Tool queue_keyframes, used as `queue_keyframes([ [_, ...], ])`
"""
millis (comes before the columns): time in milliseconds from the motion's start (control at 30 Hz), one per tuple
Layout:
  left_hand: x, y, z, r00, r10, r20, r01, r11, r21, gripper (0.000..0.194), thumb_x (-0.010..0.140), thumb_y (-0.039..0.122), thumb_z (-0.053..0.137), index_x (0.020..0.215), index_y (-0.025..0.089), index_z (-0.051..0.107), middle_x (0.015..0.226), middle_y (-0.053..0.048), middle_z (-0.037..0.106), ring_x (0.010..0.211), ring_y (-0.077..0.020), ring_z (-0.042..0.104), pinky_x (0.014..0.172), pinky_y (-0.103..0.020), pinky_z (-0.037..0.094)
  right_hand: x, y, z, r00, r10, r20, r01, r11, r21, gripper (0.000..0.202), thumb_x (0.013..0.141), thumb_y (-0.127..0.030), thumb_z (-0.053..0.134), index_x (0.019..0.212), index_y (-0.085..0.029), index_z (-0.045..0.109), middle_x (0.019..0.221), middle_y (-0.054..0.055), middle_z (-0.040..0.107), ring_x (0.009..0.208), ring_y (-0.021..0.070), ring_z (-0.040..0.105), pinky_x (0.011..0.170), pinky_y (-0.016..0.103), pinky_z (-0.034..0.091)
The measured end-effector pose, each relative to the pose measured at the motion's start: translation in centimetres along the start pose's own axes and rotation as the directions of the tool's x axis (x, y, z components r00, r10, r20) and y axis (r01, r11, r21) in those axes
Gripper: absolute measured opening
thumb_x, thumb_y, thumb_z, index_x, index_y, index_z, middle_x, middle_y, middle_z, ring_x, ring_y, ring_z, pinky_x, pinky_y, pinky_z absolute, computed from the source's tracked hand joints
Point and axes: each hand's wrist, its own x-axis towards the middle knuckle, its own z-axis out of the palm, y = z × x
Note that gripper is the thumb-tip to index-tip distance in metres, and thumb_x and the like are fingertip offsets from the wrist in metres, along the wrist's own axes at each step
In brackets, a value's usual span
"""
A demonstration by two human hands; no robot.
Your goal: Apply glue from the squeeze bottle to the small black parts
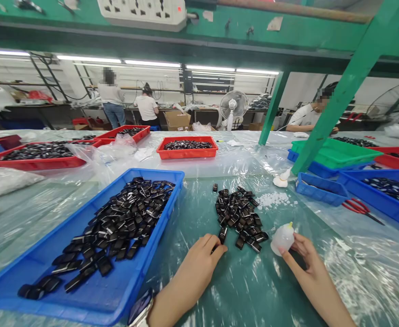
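My left hand [199,261], with a watch at its wrist, is closed at the near left edge of a loose pile of black parts [238,213]. Its fingertips pinch a small black part [222,235] that sticks out beyond them. On the right, my right hand [303,259] grips a small translucent white bottle [282,240] with a yellowish tip pointing up. Small white pieces [275,200] lie scattered just behind the bottle. Left of my left hand stands a long blue tray [117,290] holding many similar black parts.
A red tray [187,153] of parts stands farther back. At right are a small blue bin [322,190], red-handled scissors [358,206], a white-capped object [281,179] and a green post [342,91]. A shelf with a power strip [145,13] hangs overhead. Several people work beyond.
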Motion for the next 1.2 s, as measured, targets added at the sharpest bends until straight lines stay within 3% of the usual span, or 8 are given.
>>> queue_keyframes([
  [100, -0.4, -0.3, 0.4, 0.998, 0.061, 0.012, -0.061, 0.998, 0.003, 0.049, 0.082, -0.010, 0.037, 0.121, 0.011, 0.059, 0.141, -0.018, 0.054, 0.132, -0.0318, 0.051, 0.100, -0.050, 0.052, -0.4, -0.3, 0.1, 1.000, -0.016, 0.010, 0.016, 1.000, -0.004, 0.059, 0.080, -0.066, 0.063, 0.120, -0.024, 0.052, 0.129, 0.016, 0.065, 0.123, 0.0329, 0.058, 0.076, 0.034, 0.057],
  [200, -0.6, -0.8, 0.6, 0.997, 0.070, 0.031, -0.071, 0.998, 0.003, 0.064, 0.076, -0.013, 0.036, 0.132, 0.014, 0.052, 0.148, -0.015, 0.050, 0.136, -0.0279, 0.048, 0.105, -0.048, 0.050, -0.7, -0.8, 0.1, 1.000, -0.019, 0.019, 0.019, 1.000, -0.015, 0.058, 0.081, -0.064, 0.063, 0.122, -0.024, 0.054, 0.126, 0.015, 0.066, 0.119, 0.0318, 0.060, 0.075, 0.033, 0.057],
  [367, -0.7, -0.3, 0.0, 1.000, 0.004, 0.031, -0.003, 1.000, -0.015, 0.044, 0.088, -0.005, 0.040, 0.125, 0.013, 0.057, 0.126, -0.016, 0.063, 0.108, -0.0289, 0.065, 0.088, -0.045, 0.058, -1.1, -1.7, -0.1, 0.997, -0.042, 0.070, 0.043, 0.999, -0.023, 0.057, 0.082, -0.064, 0.061, 0.120, -0.022, 0.057, 0.117, 0.015, 0.069, 0.109, 0.0295, 0.065, 0.077, 0.033, 0.058],
  [500, -0.6, 0.4, -0.7, 0.997, -0.078, 0.027, 0.080, 0.995, -0.066, 0.016, 0.098, 0.013, 0.047, 0.104, 0.013, 0.062, 0.102, -0.013, 0.066, 0.092, -0.0304, 0.065, 0.077, -0.047, 0.057, -1.1, -1.7, 0.0, 0.994, -0.068, 0.079, 0.071, 0.997, -0.030, 0.054, 0.084, -0.061, 0.061, 0.120, -0.021, 0.057, 0.117, 0.015, 0.069, 0.107, 0.0274, 0.065, 0.079, 0.033, 0.057],
  [767, -0.8, 2.2, -2.4, 0.951, -0.293, 0.100, 0.309, 0.922, -0.233, 0.025, 0.105, 0.020, 0.027, 0.091, 0.020, 0.048, 0.075, -0.001, 0.061, 0.063, -0.0186, 0.060, 0.059, -0.029, 0.046, -1.2, -1.3, -0.2, 0.994, -0.096, 0.052, 0.097, 0.995, -0.035, 0.048, 0.084, -0.057, 0.062, 0.117, -0.022, 0.061, 0.107, 0.011, 0.071, 0.096, 0.0259, 0.065, 0.075, 0.033, 0.055],
  [933, -0.6, 2.7, -2.2, 0.911, -0.378, 0.165, 0.411, 0.865, -0.287, 0.028, 0.099, 0.023, 0.037, 0.071, 0.022, 0.039, 0.060, 0.003, 0.048, 0.055, -0.0176, 0.053, 0.054, -0.028, 0.033, -1.6, -1.0, -0.6, 0.995, -0.080, 0.065, 0.081, 0.997, -0.014, 0.050, 0.083, -0.059, 0.064, 0.116, -0.023, 0.064, 0.107, 0.010, 0.072, 0.102, 0.0280, 0.065, 0.076, 0.032, 0.055],
  [1067, -0.5, 2.6, -2.0, 0.879, -0.436, 0.192, 0.476, 0.819, -0.321, 0.037, 0.098, 0.032, 0.044, 0.065, 0.023, 0.030, 0.050, 0.006, 0.029, 0.044, -0.0152, 0.037, 0.049, -0.029, 0.020, -3.9, -1.8, -0.5, 0.997, 0.038, 0.060, -0.039, 0.999, 0.004, 0.053, 0.079, -0.070, 0.061, 0.110, -0.027, 0.069, 0.125, 0.009, 0.068, 0.107, 0.0294, 0.066, 0.072, 0.028, 0.057],
  [1200, -0.8, 2.9, -2.6, 0.895, -0.401, 0.195, 0.446, 0.799, -0.404, 0.037, 0.106, 0.041, 0.027, 0.076, 0.023, 0.038, 0.060, 0.004, 0.039, 0.052, -0.0161, 0.042, 0.053, -0.029, 0.030, -6.8, -3.9, 0.4, 0.967, 0.248, 0.061, -0.252, 0.966, 0.058, 0.053, 0.079, -0.077, 0.054, 0.100, -0.031, 0.071, 0.123, 0.007, 0.068, 0.091, 0.0263, 0.070, 0.068, 0.027, 0.059],
])
